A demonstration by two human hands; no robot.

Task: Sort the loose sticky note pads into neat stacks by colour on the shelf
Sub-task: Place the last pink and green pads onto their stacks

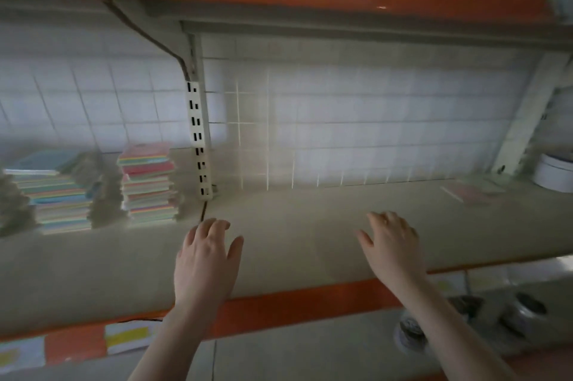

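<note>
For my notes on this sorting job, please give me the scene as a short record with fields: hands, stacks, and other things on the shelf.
left hand: open, over the shelf, holds nothing
right hand: open, over the shelf, holds nothing
shelf: beige surface with an orange front edge
near stack: mixed-colour pads, beside the slotted upright
far-left stack: mixed-colour pads, blue cover on top
pink item: flat, far right; blurred
white round container: right end

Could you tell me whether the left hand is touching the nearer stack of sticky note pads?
Apart. The head view shows bare shelf between the left hand and the nearer stack of sticky note pads.
</note>
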